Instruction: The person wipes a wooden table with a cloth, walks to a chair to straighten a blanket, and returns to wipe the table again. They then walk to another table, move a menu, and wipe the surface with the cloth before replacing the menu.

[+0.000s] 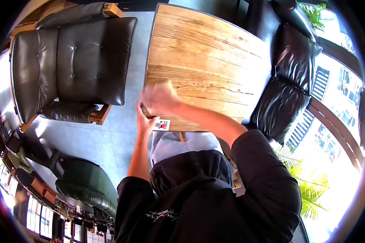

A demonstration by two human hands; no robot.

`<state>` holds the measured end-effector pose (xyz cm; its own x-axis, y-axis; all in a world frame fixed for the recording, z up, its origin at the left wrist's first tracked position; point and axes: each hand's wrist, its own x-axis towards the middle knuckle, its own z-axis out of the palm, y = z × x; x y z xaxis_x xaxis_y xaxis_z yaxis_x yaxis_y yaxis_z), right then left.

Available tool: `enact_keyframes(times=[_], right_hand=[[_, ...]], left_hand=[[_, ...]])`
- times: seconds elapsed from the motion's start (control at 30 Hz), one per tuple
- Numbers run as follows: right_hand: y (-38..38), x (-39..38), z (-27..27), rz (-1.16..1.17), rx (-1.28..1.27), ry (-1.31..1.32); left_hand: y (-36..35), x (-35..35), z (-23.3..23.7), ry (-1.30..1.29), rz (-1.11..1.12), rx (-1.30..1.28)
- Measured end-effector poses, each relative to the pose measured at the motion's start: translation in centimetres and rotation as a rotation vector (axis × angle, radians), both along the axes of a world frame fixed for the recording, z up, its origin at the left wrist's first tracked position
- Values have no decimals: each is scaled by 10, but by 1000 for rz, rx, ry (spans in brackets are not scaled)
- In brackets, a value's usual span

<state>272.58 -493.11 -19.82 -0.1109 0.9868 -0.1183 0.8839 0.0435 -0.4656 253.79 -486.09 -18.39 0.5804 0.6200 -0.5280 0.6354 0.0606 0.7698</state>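
Observation:
A small printed card (162, 124) with a red and black picture lies at the near left corner of the wooden table (198, 60). My left hand (144, 122) is at that corner, fingers pointing up and apart, its thumb beside the card's left edge. Above it, over the table's left edge, is my right hand (160, 98), smeared by motion, so its fingers and anything in them cannot be made out. Whether my left hand holds something against the table edge is hidden.
A brown leather armchair (93, 60) stands left of the table. Black leather seating (286, 93) is along the right side, near green plants (308, 190). A dark green sofa (83, 182) is at the lower left.

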Motion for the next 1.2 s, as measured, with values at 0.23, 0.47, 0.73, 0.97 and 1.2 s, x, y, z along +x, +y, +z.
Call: enact_keyframes(times=[0.23,0.47,0.73,0.97,1.2], right_hand=[[15,-8,-13,62,95,98],[108,133,8,18,-88,-93],[168,282,-11,-677,171,-253],[139,133,16,-333,-76,-199],[70,-53,1,-144,-307,-59]], left_hand=[[3,-41,-1,224,-150,-188],[1,-42,-1,105,-75,-251],[1,-40,3,64,-52,-219],[3,-38,2,8,3,-264],[-6,-72,-23,-70,264,-384]])
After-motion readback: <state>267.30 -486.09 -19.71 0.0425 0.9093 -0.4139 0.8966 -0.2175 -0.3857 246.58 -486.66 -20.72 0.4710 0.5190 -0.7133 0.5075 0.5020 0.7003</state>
